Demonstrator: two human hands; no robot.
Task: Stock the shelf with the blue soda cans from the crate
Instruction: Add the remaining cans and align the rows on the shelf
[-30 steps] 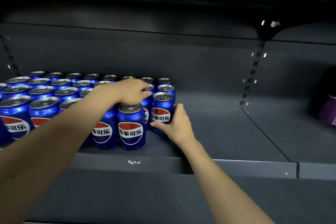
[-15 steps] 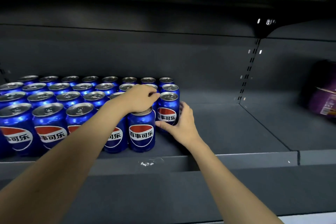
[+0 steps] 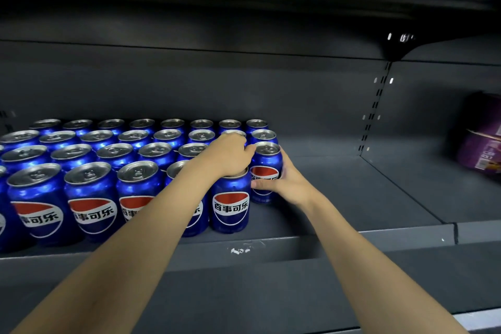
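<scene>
Two bare forearms enter from the lower edge of the frame. No sleeve covers either arm. The left hand and right hand are bare, without gloves.

Dark grey shelf, left part packed w/ upright blue soda cans in rows, silver tops, red-white-blue logos facing front. Left hand sits on top of front-row can, fingers curled over its rim. Right hand wraps the side of next can, just behind & right, at the block's right end. Purple package far right in the adjoining bay, well apart from cans.
</scene>
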